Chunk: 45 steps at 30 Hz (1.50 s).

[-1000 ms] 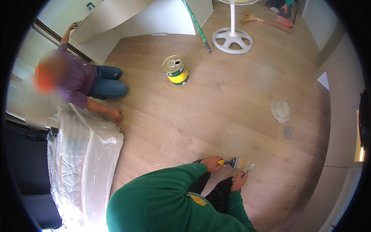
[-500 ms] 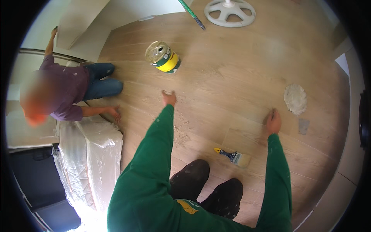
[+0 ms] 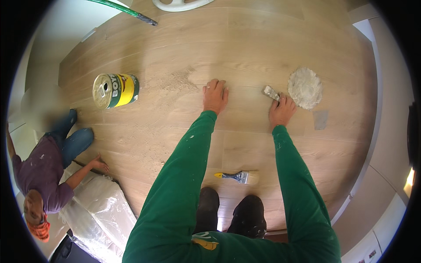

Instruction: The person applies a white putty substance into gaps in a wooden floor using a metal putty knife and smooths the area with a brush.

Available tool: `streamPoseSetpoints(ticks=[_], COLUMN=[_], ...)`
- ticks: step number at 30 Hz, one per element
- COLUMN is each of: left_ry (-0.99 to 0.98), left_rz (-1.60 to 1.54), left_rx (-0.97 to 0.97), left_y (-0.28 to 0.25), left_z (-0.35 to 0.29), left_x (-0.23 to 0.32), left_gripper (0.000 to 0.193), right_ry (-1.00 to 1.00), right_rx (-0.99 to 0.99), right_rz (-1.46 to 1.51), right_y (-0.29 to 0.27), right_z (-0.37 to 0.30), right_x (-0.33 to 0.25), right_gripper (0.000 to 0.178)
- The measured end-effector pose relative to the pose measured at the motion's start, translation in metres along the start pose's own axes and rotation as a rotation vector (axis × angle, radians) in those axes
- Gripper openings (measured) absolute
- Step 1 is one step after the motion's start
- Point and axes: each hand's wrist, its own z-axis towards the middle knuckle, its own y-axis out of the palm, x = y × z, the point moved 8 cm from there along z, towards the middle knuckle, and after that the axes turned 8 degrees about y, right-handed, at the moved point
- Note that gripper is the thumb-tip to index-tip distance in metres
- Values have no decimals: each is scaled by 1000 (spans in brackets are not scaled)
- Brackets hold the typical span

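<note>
My left hand (image 3: 215, 95) rests palm down on the wood-look floor (image 3: 245, 144), its fingers slightly apart and holding nothing. Over to the right, my right hand (image 3: 282, 110) is closed on a small scraper-like piece (image 3: 271, 92), flat and crusted with whitish residue. Its far end sticks out past my fingers. Just beyond that hand lies a rough off-white round mat or patch (image 3: 305, 87). A grey square (image 3: 320, 119) sits below it. Close to my knees is a paintbrush (image 3: 239, 176) with a blue and yellow handle.
Dust and crumbs (image 3: 175, 81) are scattered left of my left hand. A green and yellow can (image 3: 116, 90) stands farther left. Another person (image 3: 41, 164) kneels at the left beside a plastic-wrapped item (image 3: 98, 210). A green pole (image 3: 127, 11) and white round base (image 3: 182, 4) are at the far edge.
The view has shifted, so the can and the other person appear farther left. My hands are closer together. The scraper-like piece now shows in my right hand; my left hand lies flatter.
</note>
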Motion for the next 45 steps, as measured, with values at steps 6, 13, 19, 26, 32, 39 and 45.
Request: streamPoseSetpoints(ticks=[6,13,19,26,32,39,45], left_ry=[7,-16,-36,-49,-60,-55,-55], left_rz=[57,72,53,51,34,24,31], left_rx=[-98,-133,-163,-176,-171,-163,-139], left_y=[31,33,39,40,38,41,38], left_z=[34,33,36,34,33,38,32], left_x=[-21,-22,-23,-29,-32,-28,-32], left_gripper=[29,27,27,28,28,27,28], right_ry=[-35,-50,-29,-58,-87,-137,-64], right_rx=[-22,-246,-616,-706,-735,-723,-797], right_rz=[5,271,620,410,336,154,197], right_y=[-3,26,108,153,160,172,171], right_z=[6,64,226,327,329,346,322], right_x=[-8,-37,-173,-267,-284,-292,-294], right_gripper=[38,40,55,46,45,44,44])
